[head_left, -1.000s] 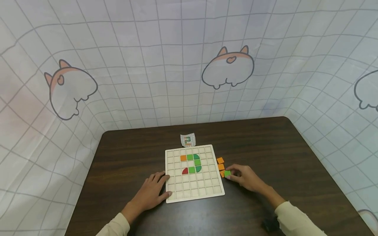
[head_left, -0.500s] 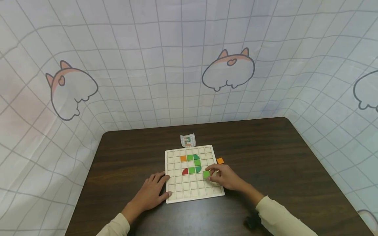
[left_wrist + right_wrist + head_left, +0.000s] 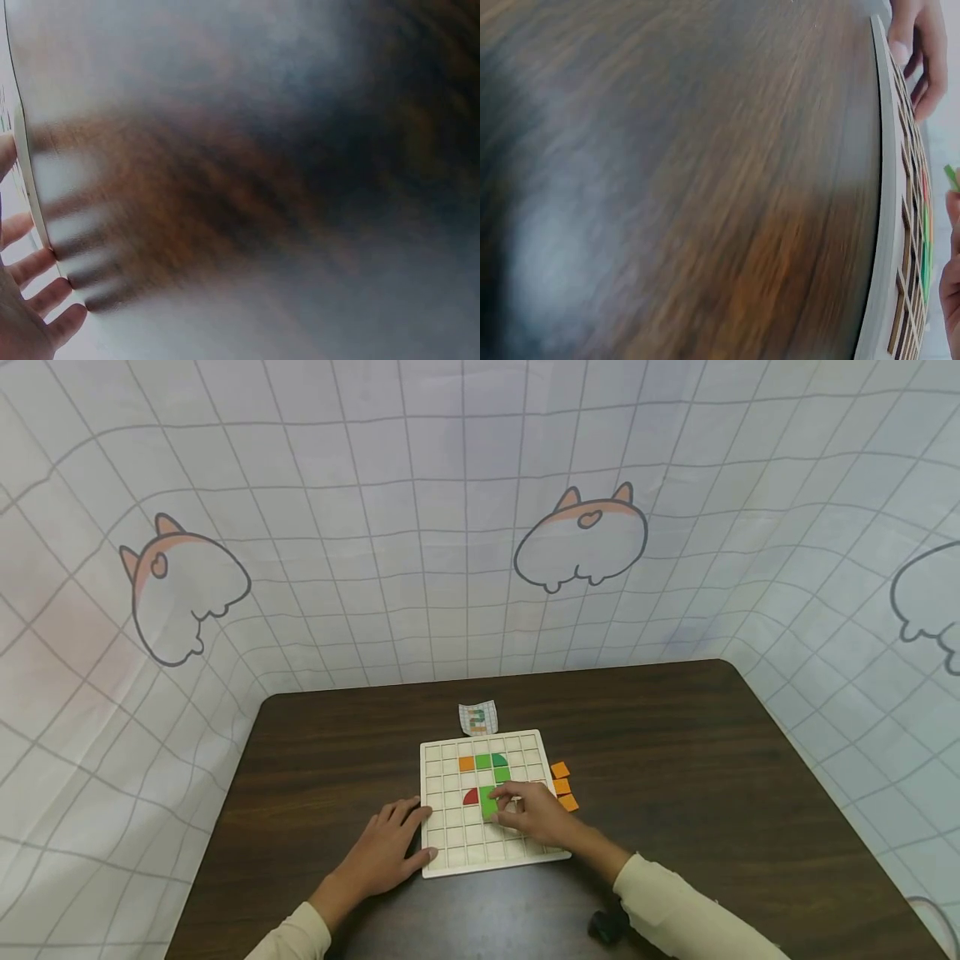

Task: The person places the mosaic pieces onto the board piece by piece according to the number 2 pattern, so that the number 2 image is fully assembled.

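Observation:
A cream grid board [image 3: 450,853] lies on the dark wooden table. My right hand [image 3: 542,815] pinches a green square tile [image 3: 487,808] between thumb and fingers, over the middle of the board; the right wrist view shows this tile raised above the grid. On the board lie an orange square [image 3: 466,764], a green square [image 3: 483,762], a dark green quarter-round tile [image 3: 498,760], another green square [image 3: 502,773] and a red quarter-round tile [image 3: 471,797]. The right fingers and held tile hide the pieces beside the red one. My left hand [image 3: 384,847] rests with extended fingers at the board's left edge.
Three orange square tiles [image 3: 561,787] lie just off the board's right edge. Behind the board is a small printed card [image 3: 477,718] with a coloured grid pattern. A black object [image 3: 606,927] sits near the right sleeve. A white checked curtain [image 3: 420,568] surrounds the table.
My right hand has carried the green tile left from the orange tiles, across the board's right side, to its middle. The left hand has stayed in place.

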Demonstrator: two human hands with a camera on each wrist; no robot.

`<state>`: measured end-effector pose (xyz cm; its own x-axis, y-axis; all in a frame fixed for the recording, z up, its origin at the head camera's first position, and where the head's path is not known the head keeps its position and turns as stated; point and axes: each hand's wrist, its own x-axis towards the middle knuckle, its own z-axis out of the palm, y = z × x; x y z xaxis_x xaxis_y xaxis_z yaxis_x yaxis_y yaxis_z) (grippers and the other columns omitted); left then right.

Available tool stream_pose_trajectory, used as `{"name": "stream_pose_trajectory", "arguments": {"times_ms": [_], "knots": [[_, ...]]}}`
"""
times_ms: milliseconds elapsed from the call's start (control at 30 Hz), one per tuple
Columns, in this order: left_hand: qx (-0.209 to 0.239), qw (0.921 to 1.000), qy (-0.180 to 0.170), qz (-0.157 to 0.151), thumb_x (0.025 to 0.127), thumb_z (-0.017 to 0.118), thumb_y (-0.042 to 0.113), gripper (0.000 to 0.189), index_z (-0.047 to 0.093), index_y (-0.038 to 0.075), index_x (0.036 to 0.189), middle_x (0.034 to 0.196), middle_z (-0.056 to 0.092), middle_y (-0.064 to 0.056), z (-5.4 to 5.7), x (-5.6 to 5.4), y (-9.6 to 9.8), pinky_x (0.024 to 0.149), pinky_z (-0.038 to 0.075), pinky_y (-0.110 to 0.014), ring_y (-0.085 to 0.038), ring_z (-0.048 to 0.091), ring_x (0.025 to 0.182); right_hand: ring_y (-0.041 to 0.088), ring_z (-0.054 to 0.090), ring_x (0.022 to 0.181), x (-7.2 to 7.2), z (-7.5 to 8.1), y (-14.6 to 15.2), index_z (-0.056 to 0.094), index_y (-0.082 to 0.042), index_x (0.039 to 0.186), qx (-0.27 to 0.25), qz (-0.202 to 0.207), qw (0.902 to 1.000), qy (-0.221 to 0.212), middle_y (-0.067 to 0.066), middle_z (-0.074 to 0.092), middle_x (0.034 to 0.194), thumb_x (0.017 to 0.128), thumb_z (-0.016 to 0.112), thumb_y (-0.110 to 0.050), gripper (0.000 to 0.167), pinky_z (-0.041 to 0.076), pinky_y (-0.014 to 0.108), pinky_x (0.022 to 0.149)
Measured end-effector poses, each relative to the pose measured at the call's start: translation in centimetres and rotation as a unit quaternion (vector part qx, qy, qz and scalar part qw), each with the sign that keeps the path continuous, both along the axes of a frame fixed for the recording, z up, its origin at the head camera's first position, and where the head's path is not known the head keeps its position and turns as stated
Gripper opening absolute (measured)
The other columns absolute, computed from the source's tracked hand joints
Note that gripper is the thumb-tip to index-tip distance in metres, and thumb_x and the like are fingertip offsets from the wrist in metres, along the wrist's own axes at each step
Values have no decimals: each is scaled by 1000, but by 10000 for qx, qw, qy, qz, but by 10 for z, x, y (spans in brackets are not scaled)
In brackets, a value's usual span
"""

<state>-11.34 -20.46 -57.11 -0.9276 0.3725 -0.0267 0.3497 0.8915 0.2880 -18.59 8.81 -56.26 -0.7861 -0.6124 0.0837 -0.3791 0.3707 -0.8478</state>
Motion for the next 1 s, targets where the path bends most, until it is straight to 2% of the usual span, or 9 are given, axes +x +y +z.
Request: {"name": "stream_pose_trajectory", "arguments": {"times_ms": [333,533,667,833,1000], "knots": [[89,9998,-165,55,97,58,56,65,48,16,148,154,42,-13,1,1,1,104,40,-61,-37,43,138,-1,42,57,2,-10,-17,75,-9,110,478,-193,9972,533,-7,65,86,88,77,-15,22,41,19,57],[-35,9998,-196,61,97,57,57,65,47,17,148,155,42,-13,1,0,2,105,40,-59,-36,43,138,4,51,76,3,-13,-23,76,-12,109,828,-279,9927,831,-10,63,87,89,78,-23,23,45,23,72],[-38,9998,-157,69,97,58,56,65,48,17,148,154,43,-13,2,0,1,104,40,-59,-36,43,138,8,56,82,2,-12,-28,77,-14,111,950,-407,9907,888,-10,64,88,90,77,-22,23,48,27,78],[-118,9999,-114,51,96,58,57,66,48,17,147,153,44,-14,3,0,1,104,41,-59,-36,44,138,9,58,85,3,-12,-32,76,-16,115,1088,-418,9887,942,-9,65,92,91,76,-24,25,48,27,78],[-107,9999,-53,47,96,59,57,65,49,17,146,153,44,-14,2,0,1,103,41,-59,-36,44,137,8,57,82,3,-15,-34,75,-16,114,1139,-458,9858,1147,-7,64,92,91,76,-25,25,46,25,72]]}}
